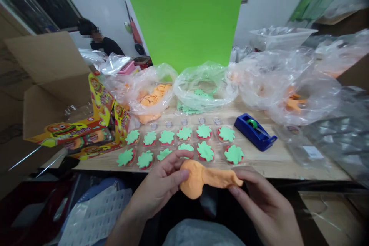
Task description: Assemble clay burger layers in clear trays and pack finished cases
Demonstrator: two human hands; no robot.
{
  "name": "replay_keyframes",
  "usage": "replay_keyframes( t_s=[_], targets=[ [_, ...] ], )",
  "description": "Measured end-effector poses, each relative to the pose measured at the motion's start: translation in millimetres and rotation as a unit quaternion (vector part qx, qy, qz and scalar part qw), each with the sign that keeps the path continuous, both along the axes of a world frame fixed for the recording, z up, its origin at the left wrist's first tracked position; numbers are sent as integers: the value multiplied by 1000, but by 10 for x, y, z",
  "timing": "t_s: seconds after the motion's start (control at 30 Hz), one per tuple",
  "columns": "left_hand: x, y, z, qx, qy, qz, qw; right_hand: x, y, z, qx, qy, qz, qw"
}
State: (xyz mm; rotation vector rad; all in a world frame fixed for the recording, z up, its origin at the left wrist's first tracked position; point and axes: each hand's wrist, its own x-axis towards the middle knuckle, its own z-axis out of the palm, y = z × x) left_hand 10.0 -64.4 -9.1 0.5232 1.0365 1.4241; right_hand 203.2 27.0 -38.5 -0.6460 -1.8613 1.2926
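Observation:
Both of my hands hold one soft orange piece (194, 180) in front of the table's near edge. My left hand (161, 184) grips its wide rounded end between thumb and fingers. At the other side, my right hand (259, 200) pinches the narrow end of the long strip. Just beyond, two rows of green wavy-edged pieces (167, 137) sit on red pieces in a clear plastic tray (150, 150). Part of the near row is hidden behind my left hand.
A blue tape dispenser (255, 131) stands right of the tray. Behind are plastic bags of green pieces (201, 93) and orange pieces (154, 96). An open carton (54, 96) and printed boxes (100, 123) stand left. A person (99, 40) is at the back left.

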Motion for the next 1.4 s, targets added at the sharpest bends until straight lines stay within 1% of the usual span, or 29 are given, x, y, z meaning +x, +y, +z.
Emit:
replay_keyframes(
  t_s=[0.1, 0.2, 0.27, 0.33, 0.37, 0.43, 0.47, 0.5, 0.53, 0.57, 0.6, 0.67, 0.7, 0.73, 0.8, 0.83, 0.87, 0.93, 1.0, 1.07, 1.1, 1.17, 1.2, 1.23, 1.27, 1.3, 1.33, 1.37, 1.4],
  targets=[
    [-172, 231, -93, -40, -23, 30, 998, -252, 263, -158, -123, -30, -2, 992],
    [-348, 620, -196, -37, -44, 47, 997, -621, 606, -289, -227, -7, 16, 974],
    [-459, 902, -241, -23, -49, 66, 996, -914, 841, -334, -279, 19, 35, 960],
    [-606, 1154, -236, -16, -30, 77, 996, -1220, 1087, -322, -300, 26, 50, 952],
    [-706, 1261, -213, -19, -4, 80, 997, -1377, 1219, -289, -292, 16, 55, 955],
    [-976, 1434, -140, -40, 89, 98, 990, -1707, 1502, -168, -251, -24, 67, 965],
    [-1142, 1505, -103, -59, 151, 127, 979, -1890, 1645, -85, -228, -44, 78, 969],
    [-1322, 1568, -74, -80, 208, 169, 960, -2089, 1780, 4, -211, -57, 92, 972],
    [-1510, 1626, -58, -98, 247, 211, 941, -2305, 1901, 94, -198, -63, 111, 972],
    [-1699, 1682, -59, -107, 261, 242, 928, -2537, 2003, 177, -178, -68, 137, 972],
    [-1886, 1737, -78, -108, 253, 257, 927, -2780, 2086, 248, -148, -76, 164, 972],
    [-2243, 1846, -163, -102, 234, 250, 934, -3273, 2204, 340, -74, -95, 211, 970],
    [-2412, 1896, -225, -105, 240, 242, 934, -3512, 2252, 358, -38, -107, 226, 967],
    [-2571, 1941, -297, -117, 259, 246, 927, -3740, 2302, 359, -9, -121, 231, 965],
    [-2836, 2011, -458, -157, 314, 270, 896, -4148, 2419, 301, 29, -147, 223, 963],
    [-2925, 2034, -540, -175, 332, 270, 887, -4322, 2485, 241, 51, -166, 225, 959],
    [-2978, 2051, -618, -188, 343, 251, 886, -4470, 2551, 161, 75, -190, 234, 951],
    [-2979, 2068, -741, -197, 358, 164, 898, -4665, 2671, -56, 126, -247, 279, 919],
    [-2925, 2079, -797, -185, 361, 49, 913, -4704, 2771, -310, 168, -310, 343, 871],
    [-2978, 2111, -784, -165, 359, -47, 918, -4610, 2882, -536, 192, -377, 396, 815],
    [-3086, 2147, -759, -155, 359, -82, 917, -4539, 2951, -619, 197, -413, 412, 788],
    [-3482, 2292, -689, -142, 366, -117, 912, -4431, 3120, -702, 193, -484, 430, 738],
    [-3749, 2407, -648, -143, 378, -111, 908, -4423, 3211, -702, 185, -514, 434, 716],
    [-4037, 2549, -605, -151, 398, -82, 901, -4460, 3298, -681, 177, -537, 438, 699],
    [-4325, 2712, -563, -162, 423, -46, 890, -4546, 3375, -646, 168, -552, 439, 688],
    [-4593, 2885, -522, -173, 447, -5, 878, -4679, 3438, -607, 161, -561, 436, 685],
    [-4826, 3056, -488, -181, 467, 39, 864, -4850, 3484, -575, 156, -562, 427, 691],
    [-5015, 3212, -464, -186, 482, 80, 853, -5046, 3514, -556, 154, -557, 408, 707],
    [-5154, 3344, -456, -189, 492, 116, 842, -5249, 3533, -557, 153, -547, 381, 729]
  ],
)
